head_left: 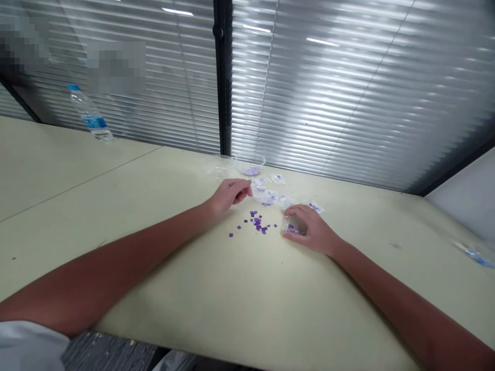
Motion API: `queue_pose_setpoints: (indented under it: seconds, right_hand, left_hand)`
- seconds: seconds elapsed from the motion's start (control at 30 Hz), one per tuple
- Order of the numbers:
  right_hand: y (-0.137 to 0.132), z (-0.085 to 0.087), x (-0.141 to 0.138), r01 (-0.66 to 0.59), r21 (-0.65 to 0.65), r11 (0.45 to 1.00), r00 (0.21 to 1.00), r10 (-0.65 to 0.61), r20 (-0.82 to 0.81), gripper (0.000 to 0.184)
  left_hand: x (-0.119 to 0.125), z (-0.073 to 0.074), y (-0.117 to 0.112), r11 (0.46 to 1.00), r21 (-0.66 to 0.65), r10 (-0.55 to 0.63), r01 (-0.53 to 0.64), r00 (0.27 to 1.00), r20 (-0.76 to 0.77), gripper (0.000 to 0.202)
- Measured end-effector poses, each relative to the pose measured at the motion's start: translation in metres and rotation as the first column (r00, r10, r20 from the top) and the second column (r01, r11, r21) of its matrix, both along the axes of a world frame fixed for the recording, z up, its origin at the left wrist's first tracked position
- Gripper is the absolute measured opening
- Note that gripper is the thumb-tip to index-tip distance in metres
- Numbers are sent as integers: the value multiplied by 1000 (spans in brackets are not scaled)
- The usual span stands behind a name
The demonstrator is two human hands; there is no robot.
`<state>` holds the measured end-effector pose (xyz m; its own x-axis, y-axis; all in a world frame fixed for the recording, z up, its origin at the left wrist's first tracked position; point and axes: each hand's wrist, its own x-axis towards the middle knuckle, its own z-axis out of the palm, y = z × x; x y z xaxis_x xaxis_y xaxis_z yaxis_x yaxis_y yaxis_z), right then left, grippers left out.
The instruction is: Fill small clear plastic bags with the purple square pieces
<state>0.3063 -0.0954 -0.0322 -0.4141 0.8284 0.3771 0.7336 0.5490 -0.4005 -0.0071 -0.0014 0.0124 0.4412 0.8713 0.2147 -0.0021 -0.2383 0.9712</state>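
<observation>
Several small purple squares (257, 223) lie scattered on the pale table (247, 304) between my hands. My left hand (229, 195) rests just left of them, fingers curled and pinched at a small clear bag (258, 188). My right hand (309, 229) lies to their right, fingers bent over another small clear bag (291, 226) with purple pieces inside, pressed to the table. More small clear bags (279, 199) with purple pieces lie just beyond the hands.
Two clear plastic cups stand near the window: an empty one (219, 166) and one with purple pieces (251, 165). A water bottle (89, 114) stands far left by the blinds. Another bottle (475, 253) lies at the right edge.
</observation>
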Motion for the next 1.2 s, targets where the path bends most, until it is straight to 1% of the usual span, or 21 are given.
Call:
queue_pose_setpoints:
  seconds: [0.03,0.07,0.13,0.17,0.23,0.27,0.3,0.33,0.43,0.53,0.6,0.67,0.73,0.77,0.83,0.87,0.9,0.97,1.03,1.1,1.2]
  right_hand:
    - [0,0,0,32,7,999,999,-32,4,51]
    - [0,-1,0,58,14,998,998,-58,6,53]
    - [1,-2,0,74,22,997,997,-74,0,53]
    - [1,-2,0,68,23,997,998,-68,-8,52]
    - [2,-3,0,51,29,998,998,-50,-33,47]
    - [3,-4,0,43,34,998,998,-41,-47,45]
    - [3,-5,0,33,42,999,998,-31,-61,44]
    - [4,-5,-1,24,54,998,997,-20,-73,43]
    - [4,-6,-2,-6,112,994,994,18,-104,44]
    - [4,-6,-3,-30,176,984,991,52,-121,47]
    - [5,-5,-3,-43,213,976,990,70,-121,47]
    - [6,-4,-5,-61,256,965,988,94,-119,45]
    - [6,-2,-7,-80,304,949,986,121,-119,44]
    - [6,-1,-8,-85,326,941,984,131,-122,45]
    - [5,1,-11,-83,363,928,981,139,-132,46]
    - [4,3,-13,-76,376,923,980,138,-141,47]
    - [3,5,-14,-66,390,918,980,134,-150,47]
    - [0,8,-18,-52,422,905,976,135,-171,47]
    - [-4,11,-21,-35,445,895,971,136,-196,48]
    - [-6,12,-25,-18,452,892,966,133,-224,47]
    - [-7,11,-29,-31,423,906,962,142,-233,46]
  left_hand:
    - [-7,3,6,996,70,-39,49,990,-138,42]
    - [-13,6,11,988,80,-106,132,957,-268,38]
    - [-22,10,17,963,64,-205,263,865,-459,38]
    - [-23,10,18,947,63,-233,315,811,-537,42]
    - [-23,7,17,913,97,-240,397,713,-659,53]
    - [-21,4,15,898,129,-220,421,683,-697,58]
    - [-18,0,14,886,166,-195,434,672,-715,59]
    - [-16,-4,13,882,207,-163,422,688,-707,55]
    - [-10,-18,12,887,319,-69,334,779,-624,33]
    - [-8,-26,13,864,400,-12,304,809,-588,26]
    - [-7,-26,11,848,428,-3,313,811,-586,25]
    - [-5,-20,6,834,457,9,309,821,-571,27]
    - [0,-13,-5,833,486,43,264,845,-533,30]
    - [5,-9,-13,841,497,75,213,864,-497,31]
    - [15,-4,-30,891,450,136,60,910,-391,33]
    - [20,-2,-38,924,383,144,-2,929,-342,35]
    - [24,-2,-44,950,309,137,-41,946,-295,38]
    - [31,-5,-53,980,186,111,-69,967,-229,42]
    - [34,-9,-56,991,104,100,-81,976,-194,44]
    - [34,-11,-53,993,52,115,-108,977,-181,44]
    - [32,-10,-50,988,29,153,-151,971,-182,44]
